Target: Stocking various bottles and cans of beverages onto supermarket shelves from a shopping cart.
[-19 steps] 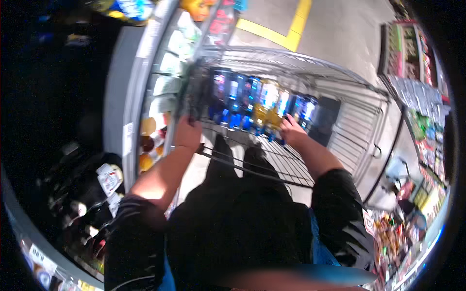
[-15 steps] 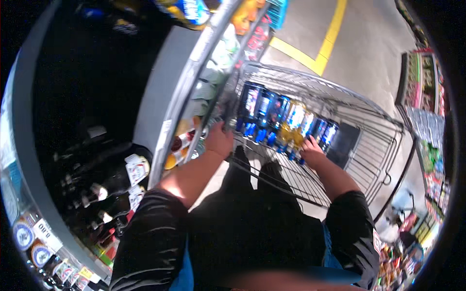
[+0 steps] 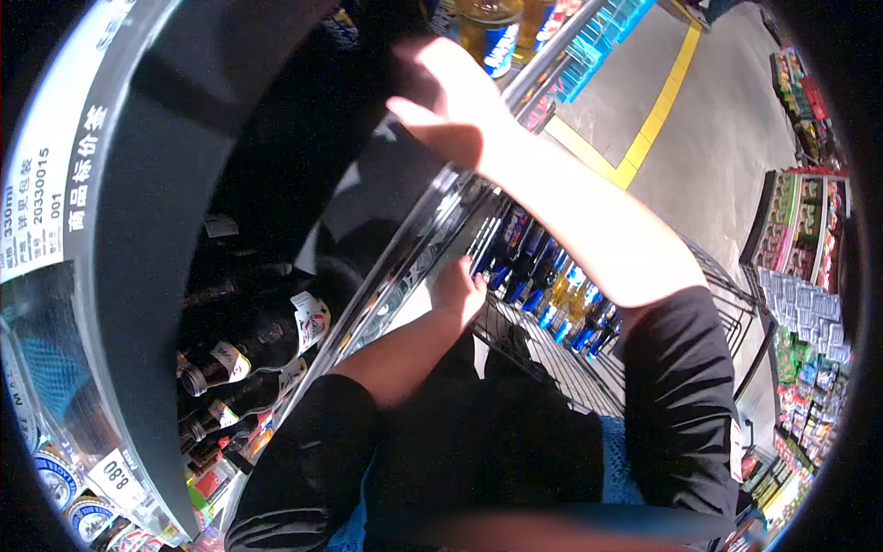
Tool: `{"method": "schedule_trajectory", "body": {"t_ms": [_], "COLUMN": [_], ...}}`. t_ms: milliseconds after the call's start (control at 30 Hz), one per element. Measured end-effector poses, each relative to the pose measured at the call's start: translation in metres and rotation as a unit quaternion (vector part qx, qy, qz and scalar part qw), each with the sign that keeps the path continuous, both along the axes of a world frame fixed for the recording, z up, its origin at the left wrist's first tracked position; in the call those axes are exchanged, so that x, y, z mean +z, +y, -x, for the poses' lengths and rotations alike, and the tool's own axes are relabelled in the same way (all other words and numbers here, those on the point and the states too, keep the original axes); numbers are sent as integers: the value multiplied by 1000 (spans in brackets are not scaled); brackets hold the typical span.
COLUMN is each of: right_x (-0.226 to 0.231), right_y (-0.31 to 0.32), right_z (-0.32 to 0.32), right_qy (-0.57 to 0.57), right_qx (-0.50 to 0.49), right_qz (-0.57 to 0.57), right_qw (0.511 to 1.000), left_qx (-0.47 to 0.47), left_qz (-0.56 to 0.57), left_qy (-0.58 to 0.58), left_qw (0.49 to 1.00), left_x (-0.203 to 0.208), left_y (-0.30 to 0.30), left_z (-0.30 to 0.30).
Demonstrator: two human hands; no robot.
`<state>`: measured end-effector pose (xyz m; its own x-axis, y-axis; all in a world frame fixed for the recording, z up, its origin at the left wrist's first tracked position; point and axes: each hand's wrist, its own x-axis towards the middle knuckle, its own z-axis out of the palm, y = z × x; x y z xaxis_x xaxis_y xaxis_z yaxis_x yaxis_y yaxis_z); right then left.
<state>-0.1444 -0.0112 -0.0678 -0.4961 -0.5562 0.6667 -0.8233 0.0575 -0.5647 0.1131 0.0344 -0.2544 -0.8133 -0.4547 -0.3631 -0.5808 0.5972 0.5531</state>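
In the head view, the person's right arm is stretched out from its black sleeve (image 3: pixel 681 396) toward the upper left, and the right hand (image 3: pixel 455 106) is over the shelf (image 3: pixel 136 276), strongly lit. Its thumb stands apart from the fingers, so the grip looks partly spread, but the gap between is dark and it cannot be told whether it has hold of something. Just beside these fingers is a yellowish bottle (image 3: pixel 492 26), which bears a blue and white label (image 3: pixel 501 51). The left arm is bent lower, and the left hand (image 3: pixel 455 290) has its fingers curled at the near left corner of the wire cart (image 3: pixel 731 269); whether its grip closes around a bar cannot be told. At the left border, a big white price card (image 3: pixel 51 175) carries black print, and a smaller white price tag (image 3: pixel 115 474) is below. Dark bottles (image 3: pixel 267 340) with whitish labels lie in the shadow of the shelf. The cart contains a row of blue bottles (image 3: pixel 518 247), with yellow bottles (image 3: pixel 567 293) among them.
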Motion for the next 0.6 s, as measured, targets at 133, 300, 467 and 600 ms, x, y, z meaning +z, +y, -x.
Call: {"method": "schedule_trajectory", "body": {"t_ms": [133,300,467,600], "right_x": [1,-10,-19,-20], "right_y": [-108,-168,-181,-171], "right_z": [34,59,59,44], "right_qy": [-43,-5,-155,-215], "right_qx": [-78,-79,-122,-119], "right_qz": [127,60,-48,-16], "right_qw": [988,995,979,969], "left_qx": [-17,-21,-37,-2], "left_qz": [2,-18,-45,-61], "left_qy": [15,2,32,-32], "left_qw": [1000,1000,998,998], "left_x": [0,-16,-30,-17], "left_y": [-2,-3,-1,-2], "left_z": [-3,-2,-2,-3]}}
